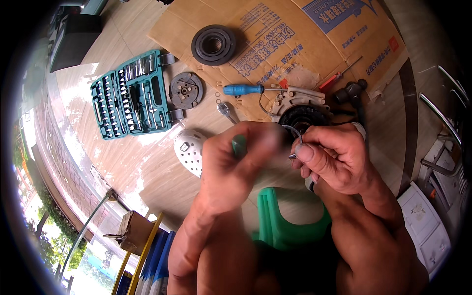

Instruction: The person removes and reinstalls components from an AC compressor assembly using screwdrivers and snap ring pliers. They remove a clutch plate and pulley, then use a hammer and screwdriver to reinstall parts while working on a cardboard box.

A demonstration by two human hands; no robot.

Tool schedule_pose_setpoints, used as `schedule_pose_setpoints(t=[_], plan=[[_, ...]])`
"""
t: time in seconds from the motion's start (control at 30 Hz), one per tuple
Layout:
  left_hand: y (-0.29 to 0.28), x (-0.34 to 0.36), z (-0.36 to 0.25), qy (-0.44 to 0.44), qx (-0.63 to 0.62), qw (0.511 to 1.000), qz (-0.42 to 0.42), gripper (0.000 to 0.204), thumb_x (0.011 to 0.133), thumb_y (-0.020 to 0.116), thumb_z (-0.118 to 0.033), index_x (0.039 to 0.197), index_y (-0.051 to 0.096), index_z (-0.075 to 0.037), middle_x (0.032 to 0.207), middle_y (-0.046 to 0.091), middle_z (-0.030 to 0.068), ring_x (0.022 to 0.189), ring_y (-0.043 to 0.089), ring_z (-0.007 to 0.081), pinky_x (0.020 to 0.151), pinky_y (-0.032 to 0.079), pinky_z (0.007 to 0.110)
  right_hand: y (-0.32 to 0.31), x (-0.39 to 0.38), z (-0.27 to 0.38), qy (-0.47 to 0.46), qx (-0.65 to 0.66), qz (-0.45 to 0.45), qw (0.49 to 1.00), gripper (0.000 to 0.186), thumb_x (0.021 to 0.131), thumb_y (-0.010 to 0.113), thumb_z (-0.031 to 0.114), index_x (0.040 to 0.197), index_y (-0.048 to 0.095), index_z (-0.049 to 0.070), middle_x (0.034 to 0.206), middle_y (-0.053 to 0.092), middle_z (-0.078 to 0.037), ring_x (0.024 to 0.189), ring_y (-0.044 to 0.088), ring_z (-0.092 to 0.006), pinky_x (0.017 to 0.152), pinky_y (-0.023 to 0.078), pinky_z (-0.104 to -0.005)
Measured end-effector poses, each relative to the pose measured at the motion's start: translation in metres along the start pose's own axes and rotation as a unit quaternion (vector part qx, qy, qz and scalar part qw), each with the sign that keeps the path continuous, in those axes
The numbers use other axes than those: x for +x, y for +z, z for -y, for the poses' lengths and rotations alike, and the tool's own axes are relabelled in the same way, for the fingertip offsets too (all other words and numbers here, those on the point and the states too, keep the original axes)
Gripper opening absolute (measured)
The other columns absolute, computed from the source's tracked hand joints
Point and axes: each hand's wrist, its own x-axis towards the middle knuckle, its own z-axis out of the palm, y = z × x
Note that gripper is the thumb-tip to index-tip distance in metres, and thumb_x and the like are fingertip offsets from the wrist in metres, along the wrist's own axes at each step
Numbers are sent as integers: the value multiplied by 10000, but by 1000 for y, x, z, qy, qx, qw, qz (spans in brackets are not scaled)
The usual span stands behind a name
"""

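My left hand [228, 160] is closed around a tool whose green handle end [239, 146] pokes out of the fist; its fingertips are smeared by motion and the rest of the tool is hidden. A thin, curved metal ring [297, 132] is pinched between the thumb and fingers of my right hand [337, 155]. The ring reaches across toward the left fingertips; whether they touch it I cannot tell. Just beyond both hands lies a metal machine body [295, 101] with a black round hub [303, 117], partly covered by the right hand.
Flattened cardboard [275, 44] carries a black pulley [213, 44], a blue screwdriver [243, 89] and a red screwdriver [332, 82]. To the left are a round metal plate [186, 91], a ratchet [226, 111] and a teal socket set [130, 96]. A green stool [275, 226] stands below my hands.
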Motion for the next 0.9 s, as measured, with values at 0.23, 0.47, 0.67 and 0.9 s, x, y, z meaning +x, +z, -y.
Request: schedule_pose_setpoints(t=[0.23, 0.47, 0.67, 0.9], plan=[[0, 0, 1, 19, -68, 997, 12, 163, 1002, 719, -104, 1069, 712, 45, 945, 735, 91, 800, 662, 135, 701, 517, 278, 3, 2, 6, -16, -4, -5, 1000, 186, 1019, 680, 124, 885, 673, -5, 626, 600, -31, 526, 568, -89, 490, 431, -271], [15, 21, -8, 49, -73, 996, -17, 204, 1024, 704, -170, 1075, 723, 27, 883, 719, 60, 719, 608, 95, 630, 448, 231, -10, 17, 14, -49, -62, -50, 996, 258, 1064, 636, 183, 890, 655, -6, 656, 646, -28, 494, 535, -40, 437, 392, -210], [0, 7, -3, -24, -91, 991, -95, 216, 1012, 724, -188, 1088, 729, 14, 870, 707, 34, 700, 560, 70, 649, 434, 243, -53, 55, 1, 12, -169, -157, 973, 284, 1031, 664, 203, 871, 698, -30, 641, 614, -24, 573, 563, -73, 531, 457, -276], [-6, -12, 14, -54, 26, 994, -91, 251, 1030, 699, -196, 1164, 709, 17, 929, 692, 12, 789, 575, 67, 712, 438, 243, -99, 99, -96, 59, -266, -149, 951, 345, 1050, 639, 307, 951, 710, -16, 710, 622, -8, 585, 546, -78, 531, 443, -276]])
